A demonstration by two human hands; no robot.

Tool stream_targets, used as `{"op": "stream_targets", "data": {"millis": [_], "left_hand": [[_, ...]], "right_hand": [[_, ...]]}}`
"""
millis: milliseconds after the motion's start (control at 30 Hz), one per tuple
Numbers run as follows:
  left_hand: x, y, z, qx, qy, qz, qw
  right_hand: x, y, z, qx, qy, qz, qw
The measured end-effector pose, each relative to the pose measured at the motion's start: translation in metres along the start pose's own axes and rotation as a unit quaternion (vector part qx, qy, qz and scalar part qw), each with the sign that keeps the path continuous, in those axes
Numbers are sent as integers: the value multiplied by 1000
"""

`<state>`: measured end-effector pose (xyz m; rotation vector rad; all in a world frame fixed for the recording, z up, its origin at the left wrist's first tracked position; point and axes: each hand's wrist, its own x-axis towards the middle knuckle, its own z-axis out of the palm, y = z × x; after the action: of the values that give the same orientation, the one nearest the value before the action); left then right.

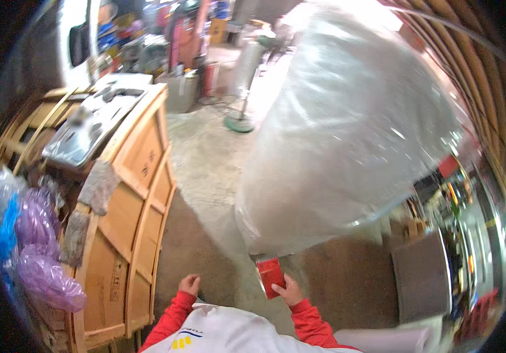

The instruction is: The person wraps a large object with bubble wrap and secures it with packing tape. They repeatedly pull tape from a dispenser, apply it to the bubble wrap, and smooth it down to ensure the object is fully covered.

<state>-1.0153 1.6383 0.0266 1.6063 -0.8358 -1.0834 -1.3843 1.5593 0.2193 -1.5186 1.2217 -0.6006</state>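
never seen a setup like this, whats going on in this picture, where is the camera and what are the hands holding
There is no robot here, just a person in a white top with red sleeves. The single picture comes from a wide fisheye camera on their head, looking down, so straight edges bend near the rim.

The right hand grips a flat red rectangular object. The left hand is loosely curled, with nothing visible in it.

Ahead and to the right is a large bundle wrapped in clear plastic. On the left is a pale wooden crate, with a shiny silver object on top and crumpled purple plastic at its left side.
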Motion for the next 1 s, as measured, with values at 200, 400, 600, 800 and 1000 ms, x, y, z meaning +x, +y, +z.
{"op": "stream_targets", "data": {"millis": [200,400,600,800,1000], "left_hand": [[71,220,-46,47,4,124,991],[192,362,-72,-23,-6,239,971],[356,434,-70,20,-71,167,983],[506,479,-60,-20,-35,114,993],[689,477,-38,-66,5,73,995]], "right_hand": [[131,-138,47,198,-113,-79,970],[283,-198,65,171,-167,-179,954],[469,-223,62,120,-209,-203,949],[636,-262,54,254,-252,-103,928],[799,-261,30,139,-206,-167,954]]}}
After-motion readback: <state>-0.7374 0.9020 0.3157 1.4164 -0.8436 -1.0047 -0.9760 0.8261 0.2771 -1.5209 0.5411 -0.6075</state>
